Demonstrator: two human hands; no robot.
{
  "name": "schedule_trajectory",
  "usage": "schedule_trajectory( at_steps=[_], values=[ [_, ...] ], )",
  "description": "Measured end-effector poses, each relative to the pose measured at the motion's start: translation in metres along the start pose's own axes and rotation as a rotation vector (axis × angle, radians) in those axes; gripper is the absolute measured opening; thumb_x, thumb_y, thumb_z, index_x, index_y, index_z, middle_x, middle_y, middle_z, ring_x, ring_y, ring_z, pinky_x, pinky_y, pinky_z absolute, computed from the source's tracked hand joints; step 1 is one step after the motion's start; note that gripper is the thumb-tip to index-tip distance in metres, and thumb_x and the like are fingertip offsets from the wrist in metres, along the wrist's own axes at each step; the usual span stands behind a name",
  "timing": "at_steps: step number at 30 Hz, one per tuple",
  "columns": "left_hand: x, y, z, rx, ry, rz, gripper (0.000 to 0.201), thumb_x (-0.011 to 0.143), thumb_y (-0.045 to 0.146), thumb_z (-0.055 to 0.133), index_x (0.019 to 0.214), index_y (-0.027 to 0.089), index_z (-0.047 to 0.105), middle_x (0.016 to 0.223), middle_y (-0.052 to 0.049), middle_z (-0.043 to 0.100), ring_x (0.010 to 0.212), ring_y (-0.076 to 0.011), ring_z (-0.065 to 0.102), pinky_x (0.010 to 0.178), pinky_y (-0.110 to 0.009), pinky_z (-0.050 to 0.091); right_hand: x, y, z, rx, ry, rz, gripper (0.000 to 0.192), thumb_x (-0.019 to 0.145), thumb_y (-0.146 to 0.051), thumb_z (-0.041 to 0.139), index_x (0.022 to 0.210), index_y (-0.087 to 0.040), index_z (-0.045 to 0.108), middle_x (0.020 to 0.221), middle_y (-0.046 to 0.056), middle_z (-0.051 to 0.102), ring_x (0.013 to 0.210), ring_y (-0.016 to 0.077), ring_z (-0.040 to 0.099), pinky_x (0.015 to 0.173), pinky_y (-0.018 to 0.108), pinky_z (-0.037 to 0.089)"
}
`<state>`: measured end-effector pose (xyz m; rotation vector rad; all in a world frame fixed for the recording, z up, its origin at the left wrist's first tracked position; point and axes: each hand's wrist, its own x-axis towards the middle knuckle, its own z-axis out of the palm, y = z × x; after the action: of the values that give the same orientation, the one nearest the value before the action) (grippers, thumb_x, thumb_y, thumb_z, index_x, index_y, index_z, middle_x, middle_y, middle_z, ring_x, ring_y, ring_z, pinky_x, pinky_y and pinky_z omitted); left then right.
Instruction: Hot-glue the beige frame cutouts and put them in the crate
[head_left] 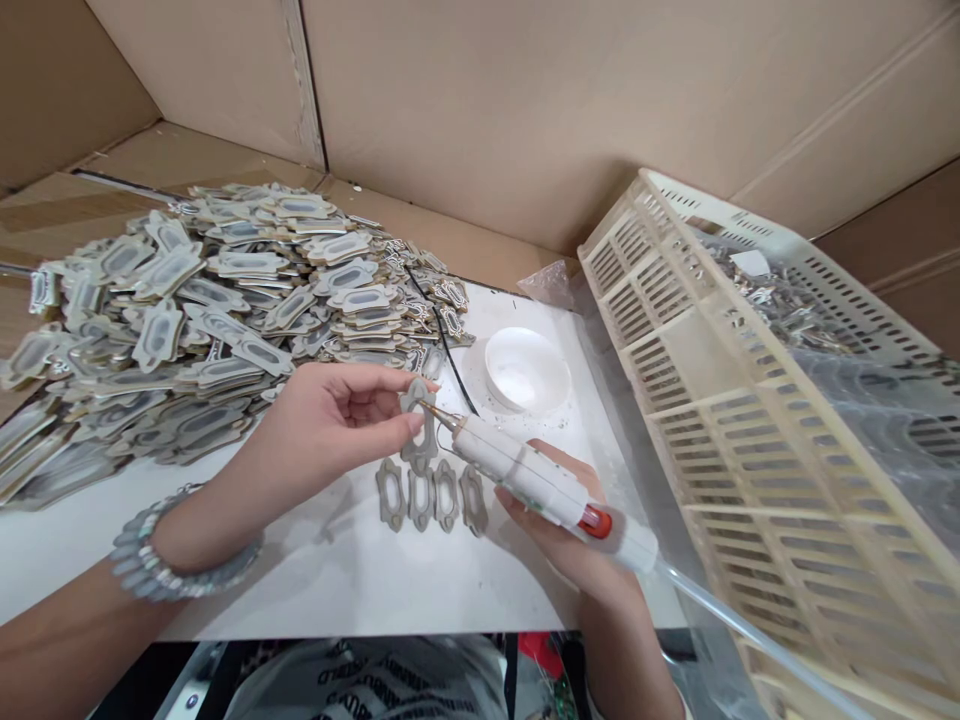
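Cardboard walls ring the white bench (375, 590), where my left hand (330, 425) pinches one plate (420, 425) while my right hand (559, 530) grips the glue pen (525, 475) at it; four plates (431, 497) lie finished, the pile (210, 310) waits.

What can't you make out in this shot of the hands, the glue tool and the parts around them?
All in the head view:
- Tip of the glue tool: where it meets the held frame piece is too small to tell.
- Right hand: fingers mostly hidden under the tool.
- Tool's clear hose: cut off by the bottom edge.
- Crate contents: blurred behind plastic film.
- White bowl: contents washed out.
- Left hand: palm turned away.
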<state>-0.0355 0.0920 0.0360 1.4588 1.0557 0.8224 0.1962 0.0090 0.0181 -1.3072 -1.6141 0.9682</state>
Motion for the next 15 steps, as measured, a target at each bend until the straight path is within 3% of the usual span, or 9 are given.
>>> schedule_trajectory(
  at_steps=[7, 15],
  values=[
    [0.0002, -0.0002, -0.0008, 0.050, -0.002, 0.017, 0.025, 0.073, 0.040, 0.073, 0.090, 0.023, 0.079, 0.071, -0.005, 0.069, 0.061, -0.0174, 0.061, 0.050, -0.025, 0.048, -0.0004, 0.0014, 0.0000, 0.023, 0.018, -0.013, 0.021, 0.080, -0.012, 0.065, 0.070, -0.024, 0.051, 0.070, -0.005, 0.055, 0.060, 0.0121, 0.050, 0.055, 0.026, 0.038],
    [0.0016, 0.0001, 0.0001, 0.140, -0.009, 0.131, 0.021, 0.073, 0.034, 0.072, 0.089, 0.024, 0.081, 0.068, 0.000, 0.072, 0.059, -0.0134, 0.062, 0.057, -0.021, 0.052, -0.0033, 0.0075, -0.0004, 0.015, 0.060, -0.015, 0.014, 0.083, -0.018, 0.067, 0.075, -0.024, 0.058, 0.076, -0.003, 0.063, 0.062, 0.0144, 0.057, 0.055, 0.027, 0.042]
  ],
)
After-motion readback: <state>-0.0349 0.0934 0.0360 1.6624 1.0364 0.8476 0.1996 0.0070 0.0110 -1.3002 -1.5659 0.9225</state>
